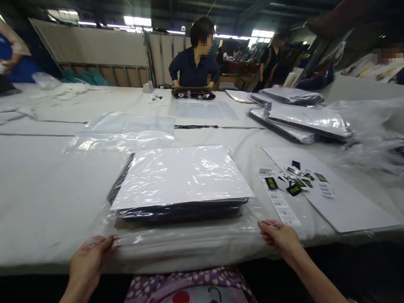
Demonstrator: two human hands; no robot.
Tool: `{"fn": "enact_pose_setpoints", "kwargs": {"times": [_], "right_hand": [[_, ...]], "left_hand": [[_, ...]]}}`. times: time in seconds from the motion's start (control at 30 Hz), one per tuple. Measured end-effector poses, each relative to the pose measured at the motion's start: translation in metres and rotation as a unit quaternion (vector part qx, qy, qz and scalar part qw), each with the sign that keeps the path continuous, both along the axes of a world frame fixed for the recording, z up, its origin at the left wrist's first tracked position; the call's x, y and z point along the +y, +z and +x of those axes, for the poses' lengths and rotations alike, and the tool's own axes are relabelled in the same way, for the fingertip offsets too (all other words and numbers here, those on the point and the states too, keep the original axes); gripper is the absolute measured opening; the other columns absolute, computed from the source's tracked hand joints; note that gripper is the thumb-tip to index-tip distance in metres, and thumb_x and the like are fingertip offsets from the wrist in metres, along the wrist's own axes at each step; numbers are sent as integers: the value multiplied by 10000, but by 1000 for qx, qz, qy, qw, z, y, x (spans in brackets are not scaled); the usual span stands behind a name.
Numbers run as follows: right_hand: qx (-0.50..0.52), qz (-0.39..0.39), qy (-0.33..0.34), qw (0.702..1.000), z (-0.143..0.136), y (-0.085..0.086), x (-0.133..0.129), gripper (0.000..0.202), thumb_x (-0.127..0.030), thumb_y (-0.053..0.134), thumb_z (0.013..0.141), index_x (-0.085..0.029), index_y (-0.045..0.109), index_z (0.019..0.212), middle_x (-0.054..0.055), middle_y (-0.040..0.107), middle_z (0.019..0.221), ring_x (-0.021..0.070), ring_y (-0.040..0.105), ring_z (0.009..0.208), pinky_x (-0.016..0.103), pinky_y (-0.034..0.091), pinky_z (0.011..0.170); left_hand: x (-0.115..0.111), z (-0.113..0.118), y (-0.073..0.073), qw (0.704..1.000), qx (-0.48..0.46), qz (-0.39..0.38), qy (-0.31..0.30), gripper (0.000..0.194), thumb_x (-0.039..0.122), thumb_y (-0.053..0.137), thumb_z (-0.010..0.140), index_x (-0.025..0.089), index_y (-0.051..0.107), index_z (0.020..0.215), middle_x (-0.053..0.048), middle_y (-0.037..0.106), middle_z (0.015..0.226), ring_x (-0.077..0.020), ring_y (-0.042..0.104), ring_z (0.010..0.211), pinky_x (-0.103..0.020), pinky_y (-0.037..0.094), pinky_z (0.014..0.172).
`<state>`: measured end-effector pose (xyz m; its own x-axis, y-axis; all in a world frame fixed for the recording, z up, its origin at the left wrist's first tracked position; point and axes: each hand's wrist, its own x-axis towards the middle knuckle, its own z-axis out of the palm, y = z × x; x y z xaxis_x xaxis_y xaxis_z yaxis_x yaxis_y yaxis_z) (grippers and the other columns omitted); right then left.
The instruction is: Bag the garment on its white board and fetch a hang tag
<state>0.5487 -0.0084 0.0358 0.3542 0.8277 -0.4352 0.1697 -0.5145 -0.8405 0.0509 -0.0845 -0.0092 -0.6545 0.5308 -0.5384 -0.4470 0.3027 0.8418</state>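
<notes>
the left hand [89,257] and the right hand [281,238] each pinch one near corner of a clear plastic bag [185,238], with the fingers pressed together on the loose film at the near edge of the table [38,206]. it seems the hands hold the two corners apart so that the open flap stays flat and stretched, without wrinkles. inside the bag lies a dark folded garment [180,210] with a white card sheet [181,175] on top, probably to keep the fold stiff and neat. this packed garment sits just beyond the hands, between them and a little farther, so the grip is only on the empty film, not on the cloth. to the right, some small tags [297,181] lie on a white board [343,199]. far behind, empty bags [122,132] and finished packs [303,117] wait, and another person [195,63] works at the far side.
</notes>
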Motion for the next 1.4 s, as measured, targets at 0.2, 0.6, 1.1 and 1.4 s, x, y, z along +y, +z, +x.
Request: {"fn": "enact_pose_setpoints", "kwargs": {"times": [0.2, 0.6, 1.1, 1.4], "right_hand": [[89, -39, -11, 995, 24, -10, -31, 439, -300, 826, 446, -160, 653, 825, 69, 698, 709, 210, 670, 681, 294, 577, 641], [-449, 442, 403, 664, -26, -25, -10, 353, -371, 420, 987, -206, 706, 1112, 142, 700, 1142, 310, 679, 1013, 494, 587, 823], [-538, 445, 498, 515, -174, 80, 50, 1160, -581, 903, 546, -194, 347, 1488, 274, 362, 1502, 466, 339, 1374, 743, 249, 1066], [-575, 491, 454, 471, -171, -11, 57, 572, -123, 569, 906, -271, 435, 1443, 175, 428, 1493, 413, 433, 1327, 626, 389, 1020]], "left_hand": [[-38, 1, -7, 1000, 15, 8, -19, 387, 171, 788, 556, 133, 649, 915, 5, 640, 699, -95, 533, 475, -189, 429, 388], [5, 43, 13, 501, 700, 169, -480, 362, 237, 604, 899, 234, 591, 1261, -107, 633, 1255, -306, 575, 1069, -477, 491, 919], [28, 131, 16, 411, 660, 183, -601, 608, 456, 503, 965, 257, 299, 1502, -72, 433, 1517, -341, 429, 1312, -558, 362, 1087], [15, 127, 9, 399, 674, 198, -590, 522, 336, 353, 1023, 218, 257, 1522, -37, 371, 1561, -305, 320, 1416, -567, 167, 1202]]}}
